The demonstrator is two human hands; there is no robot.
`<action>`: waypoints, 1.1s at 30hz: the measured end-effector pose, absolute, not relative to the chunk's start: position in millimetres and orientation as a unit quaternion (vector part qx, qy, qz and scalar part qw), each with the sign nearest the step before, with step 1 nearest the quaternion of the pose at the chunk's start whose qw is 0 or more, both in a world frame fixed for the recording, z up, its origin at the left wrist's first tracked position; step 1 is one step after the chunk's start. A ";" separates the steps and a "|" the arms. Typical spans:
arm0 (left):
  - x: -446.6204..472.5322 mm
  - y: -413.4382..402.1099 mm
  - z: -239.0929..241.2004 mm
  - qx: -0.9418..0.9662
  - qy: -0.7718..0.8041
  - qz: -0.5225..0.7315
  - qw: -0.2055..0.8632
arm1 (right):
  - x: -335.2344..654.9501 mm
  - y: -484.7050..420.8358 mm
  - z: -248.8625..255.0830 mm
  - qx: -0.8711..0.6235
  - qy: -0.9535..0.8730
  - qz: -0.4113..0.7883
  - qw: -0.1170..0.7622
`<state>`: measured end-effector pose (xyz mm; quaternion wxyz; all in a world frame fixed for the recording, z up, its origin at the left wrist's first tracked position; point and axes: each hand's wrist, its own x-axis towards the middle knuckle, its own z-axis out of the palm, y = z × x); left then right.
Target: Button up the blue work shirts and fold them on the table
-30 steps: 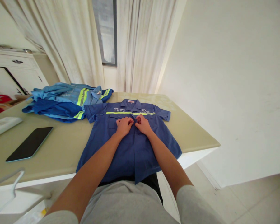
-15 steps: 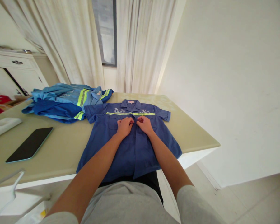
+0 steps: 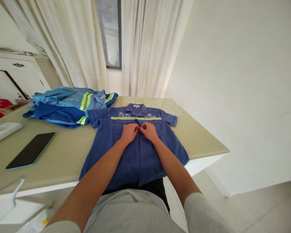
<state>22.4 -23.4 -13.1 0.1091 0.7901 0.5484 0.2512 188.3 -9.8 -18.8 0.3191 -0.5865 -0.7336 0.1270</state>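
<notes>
A dark blue short-sleeved work shirt with a yellow reflective chest stripe lies face up on the beige table, its hem hanging over the near edge. My left hand and my right hand meet at the shirt's front placket just below the stripe. Both hands are closed in a pinch on the two front edges of the shirt, knuckles almost touching.
A pile of lighter blue reflective shirts lies at the table's back left. A dark phone lies on the left, with a white flat object beyond it. A white hanger sits at the near left edge. Curtains hang behind.
Both hands have stayed at the shirt's placket with only small finger shifts, drawing slightly closer together. The shirt's lower front now lies a little flatter.
</notes>
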 end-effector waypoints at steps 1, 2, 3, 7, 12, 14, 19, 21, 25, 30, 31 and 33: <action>21.9 -23.2 -13.1 0.794 0.545 0.249 0.106 | 187.8 -9.9 -18.8 -0.586 -0.732 0.127 0.323; 21.5 -23.0 -13.2 0.795 0.544 0.248 0.102 | 187.5 -9.8 -18.9 -0.583 -0.734 0.131 0.324; 21.2 -22.9 -13.5 0.795 0.545 0.248 0.098 | 187.5 -9.5 -19.0 -0.577 -0.737 0.137 0.324; 20.7 -23.2 -16.2 0.792 0.545 0.259 0.086 | 189.7 -8.1 -18.8 -0.544 -0.758 0.158 0.322; 21.8 -23.4 -20.1 0.786 0.548 0.277 0.074 | 192.8 -9.0 -16.5 -0.516 -0.756 0.213 0.342; 22.2 -22.8 -21.1 0.781 0.551 0.284 0.081 | 193.1 -9.2 -16.3 -0.515 -0.746 0.252 0.339; 22.2 -19.1 -23.1 0.763 0.553 0.310 0.129 | 193.1 -8.6 -17.0 -0.534 -0.754 0.211 0.319; 22.1 -17.5 -24.1 0.759 0.550 0.317 0.144 | 193.1 -9.1 -16.3 -0.531 -0.766 0.187 0.309; 22.3 -15.8 -26.2 0.753 0.552 0.326 0.148 | 192.1 -11.3 -14.0 -0.542 -0.775 0.144 0.291; 22.2 -14.8 -28.6 0.750 0.550 0.338 0.143 | 191.2 -12.2 -14.0 -0.559 -0.766 0.127 0.291; 22.0 -14.6 -29.0 0.751 0.548 0.340 0.143 | 191.4 -12.0 -14.6 -0.557 -0.766 0.129 0.295; 21.4 -14.4 -29.4 0.752 0.543 0.344 0.145 | 192.1 -11.3 -16.1 -0.546 -0.768 0.139 0.303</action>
